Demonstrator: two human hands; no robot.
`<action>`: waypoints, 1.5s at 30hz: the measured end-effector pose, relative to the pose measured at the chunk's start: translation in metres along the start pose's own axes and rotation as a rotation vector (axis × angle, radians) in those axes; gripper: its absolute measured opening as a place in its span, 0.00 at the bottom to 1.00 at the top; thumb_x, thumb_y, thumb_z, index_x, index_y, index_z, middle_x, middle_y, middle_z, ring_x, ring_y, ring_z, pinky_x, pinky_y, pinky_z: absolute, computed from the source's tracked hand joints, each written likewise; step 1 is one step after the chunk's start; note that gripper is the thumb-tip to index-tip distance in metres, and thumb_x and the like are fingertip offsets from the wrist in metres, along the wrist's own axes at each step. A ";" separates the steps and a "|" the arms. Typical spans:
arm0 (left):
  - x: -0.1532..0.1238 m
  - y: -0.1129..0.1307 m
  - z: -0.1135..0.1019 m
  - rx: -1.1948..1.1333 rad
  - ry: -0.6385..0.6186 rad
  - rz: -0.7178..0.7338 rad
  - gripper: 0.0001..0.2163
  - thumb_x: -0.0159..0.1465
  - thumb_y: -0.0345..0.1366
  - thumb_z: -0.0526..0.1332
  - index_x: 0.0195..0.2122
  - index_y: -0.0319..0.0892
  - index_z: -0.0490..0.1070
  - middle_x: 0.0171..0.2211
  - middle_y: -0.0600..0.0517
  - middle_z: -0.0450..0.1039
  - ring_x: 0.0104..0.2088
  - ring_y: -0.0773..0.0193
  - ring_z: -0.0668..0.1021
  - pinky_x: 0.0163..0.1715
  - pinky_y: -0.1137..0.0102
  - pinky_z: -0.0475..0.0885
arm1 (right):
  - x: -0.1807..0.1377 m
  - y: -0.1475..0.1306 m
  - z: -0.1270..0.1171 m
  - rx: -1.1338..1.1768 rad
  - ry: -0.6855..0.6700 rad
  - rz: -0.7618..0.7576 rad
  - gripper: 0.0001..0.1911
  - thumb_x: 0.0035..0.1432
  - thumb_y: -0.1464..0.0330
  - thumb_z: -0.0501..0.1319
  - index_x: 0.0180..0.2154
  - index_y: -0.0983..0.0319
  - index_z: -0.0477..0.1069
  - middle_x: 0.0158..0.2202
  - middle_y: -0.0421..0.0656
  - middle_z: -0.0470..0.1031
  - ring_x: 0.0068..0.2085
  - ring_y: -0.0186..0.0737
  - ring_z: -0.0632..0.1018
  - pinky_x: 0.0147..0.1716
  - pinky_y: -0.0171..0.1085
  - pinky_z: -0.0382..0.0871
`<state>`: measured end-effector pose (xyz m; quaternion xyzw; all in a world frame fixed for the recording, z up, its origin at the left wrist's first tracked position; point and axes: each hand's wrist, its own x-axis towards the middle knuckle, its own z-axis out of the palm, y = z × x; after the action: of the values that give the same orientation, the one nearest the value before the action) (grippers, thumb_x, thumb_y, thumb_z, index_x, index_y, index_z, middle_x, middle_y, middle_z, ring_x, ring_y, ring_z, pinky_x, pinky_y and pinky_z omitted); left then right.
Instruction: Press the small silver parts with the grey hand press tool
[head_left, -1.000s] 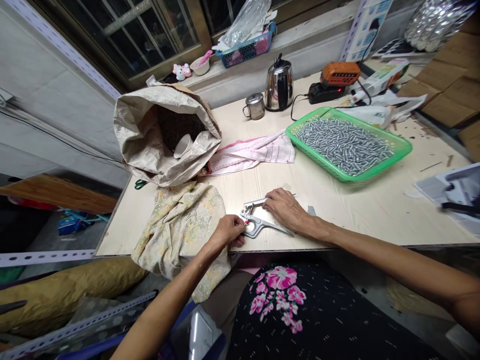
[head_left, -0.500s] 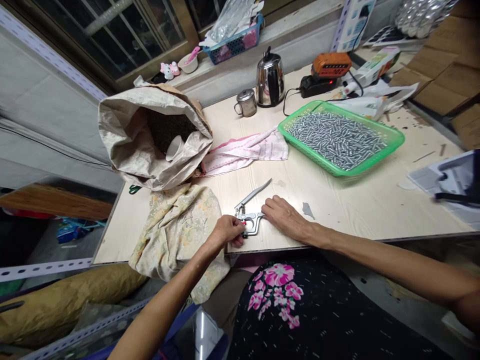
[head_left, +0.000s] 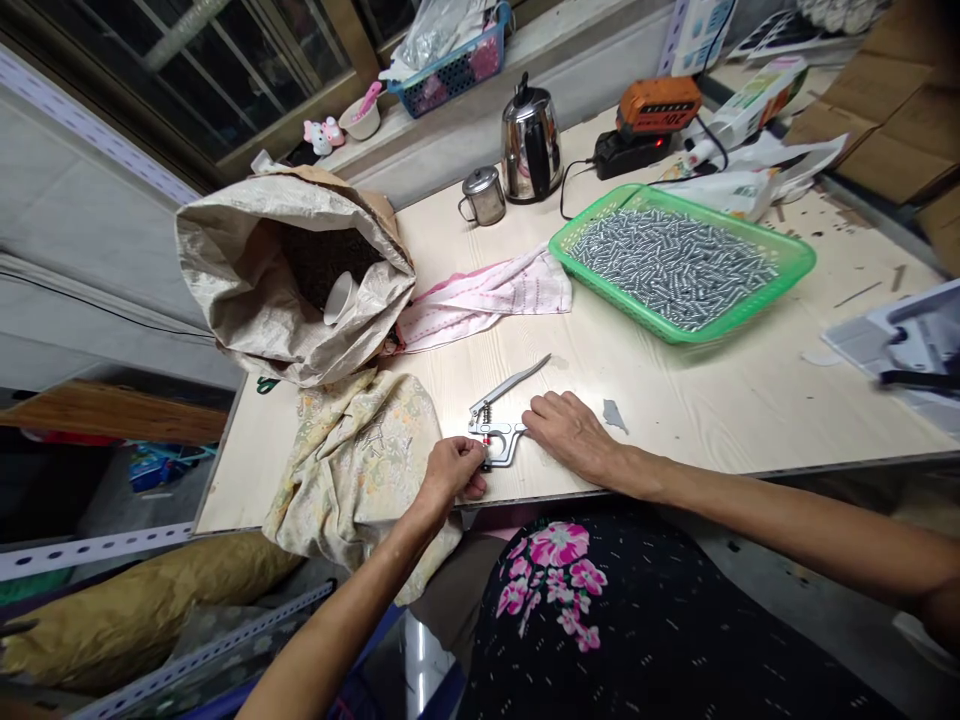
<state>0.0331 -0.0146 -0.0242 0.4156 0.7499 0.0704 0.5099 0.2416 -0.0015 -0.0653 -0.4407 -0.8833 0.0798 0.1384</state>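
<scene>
Lever point(head_left: 514, 382) now up; R hand point(head_left: 571, 432) flat on press point(head_left: 501, 440); L hand point(head_left: 450, 470) closed on it

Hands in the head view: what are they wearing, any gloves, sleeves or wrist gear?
The left hand and right hand are both bare: no gloves, and no watch or wristband shows. No sleeves appear anywhere up to the frame edge. Below them is a black garment printed with pink flowers.
</scene>
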 end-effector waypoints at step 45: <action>0.004 -0.016 -0.005 -0.287 -0.003 0.054 0.15 0.49 0.44 0.69 0.26 0.37 0.72 0.13 0.58 0.65 0.13 0.74 0.65 0.12 0.78 0.57 | 0.081 0.051 0.006 -0.069 -0.043 -0.059 0.10 0.66 0.76 0.51 0.36 0.63 0.70 0.39 0.47 0.72 0.39 0.42 0.67 0.36 0.40 0.54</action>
<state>0.0195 -0.0205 -0.0334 0.3587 0.7198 0.1897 0.5632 0.2325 0.0938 -0.0700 -0.4170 -0.9010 0.0545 0.1063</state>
